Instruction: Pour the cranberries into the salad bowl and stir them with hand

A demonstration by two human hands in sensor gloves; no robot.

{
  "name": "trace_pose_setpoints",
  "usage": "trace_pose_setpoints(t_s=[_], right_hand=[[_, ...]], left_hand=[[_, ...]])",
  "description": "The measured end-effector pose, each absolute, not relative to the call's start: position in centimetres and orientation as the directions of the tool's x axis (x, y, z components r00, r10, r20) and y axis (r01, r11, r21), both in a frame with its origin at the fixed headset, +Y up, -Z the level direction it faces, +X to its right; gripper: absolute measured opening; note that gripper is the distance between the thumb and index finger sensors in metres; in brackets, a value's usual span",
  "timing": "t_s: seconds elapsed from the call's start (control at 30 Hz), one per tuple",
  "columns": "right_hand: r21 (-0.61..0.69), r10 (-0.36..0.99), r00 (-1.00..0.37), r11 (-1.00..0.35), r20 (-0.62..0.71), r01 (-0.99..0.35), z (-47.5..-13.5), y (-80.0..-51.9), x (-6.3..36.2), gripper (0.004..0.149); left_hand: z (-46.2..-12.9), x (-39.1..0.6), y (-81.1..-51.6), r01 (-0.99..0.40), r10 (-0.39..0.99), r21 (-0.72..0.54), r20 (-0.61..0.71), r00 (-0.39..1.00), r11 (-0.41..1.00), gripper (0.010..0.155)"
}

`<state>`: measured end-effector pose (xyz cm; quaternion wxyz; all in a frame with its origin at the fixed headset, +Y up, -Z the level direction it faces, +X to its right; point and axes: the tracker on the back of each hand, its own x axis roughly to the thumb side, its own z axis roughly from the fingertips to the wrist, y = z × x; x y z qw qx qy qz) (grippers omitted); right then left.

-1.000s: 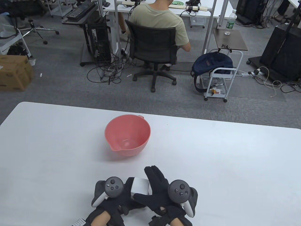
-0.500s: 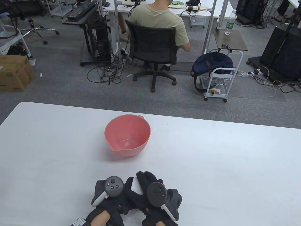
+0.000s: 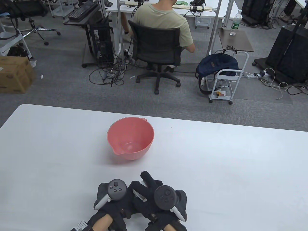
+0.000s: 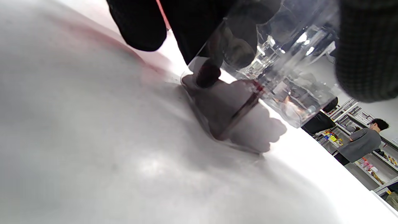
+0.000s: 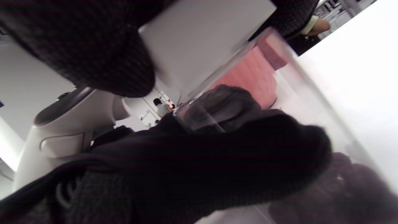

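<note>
Bowl: the pink salad bowl [image 3: 130, 138] stands upright on the white bench [image 3: 228, 168], its pour spout turned toward the hands; nothing shows inside it.
Container: a clear plastic container [image 4: 273, 62] with a white lid [image 5: 199, 46] sits just on the near side of the bowl, between the two hands, almost covered by them in the table view. In the left wrist view its base is tipped, one edge on the bench.
Cranberries: one dark red cranberry [image 4: 207, 75] lies at the bottom of the container; others cannot be made out.
Left hand: the left hand [image 3: 120, 204] is on the container's left side, fingers [image 4: 138, 26] curled round the clear wall and holding it.
Right hand: the right hand [image 3: 154, 199] lies over the container from the right, fingers [image 5: 93, 56] wrapped on the white lid and gripping it.
Beyond the bowl: a person [image 3: 163, 21] sits in an office chair [image 3: 156, 53], back turned, at a far desk.
</note>
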<state>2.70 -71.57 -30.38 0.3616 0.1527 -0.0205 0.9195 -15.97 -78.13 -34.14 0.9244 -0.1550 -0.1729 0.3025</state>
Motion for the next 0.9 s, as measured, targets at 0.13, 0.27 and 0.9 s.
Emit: trace_pose_setpoints(t_s=[0.13, 0.27, 0.9], right_hand=[[0.168, 0.732, -0.616, -0.673, 0.292, -0.72, -31.1, -72.1, 3.3, 0.045], [0.255, 0.811, -0.525, -0.582, 0.259, -0.772, -31.7, -72.5, 3.6, 0.04], [0.172, 0.672, -0.707, -0.74, 0.219, -0.65, -31.1, -72.1, 3.8, 0.067]], left_hand=[[-34.2, -16.0, -78.1, -0.502, 0.614, -0.4, 0.229, 0.755, 0.767, 0.103], [-34.2, -16.0, -78.1, -0.502, 0.615, -0.401, 0.23, 0.754, 0.766, 0.103], [-34.4, -16.1, -78.2, -0.501, 0.618, -0.41, 0.229, 0.752, 0.762, 0.103]])
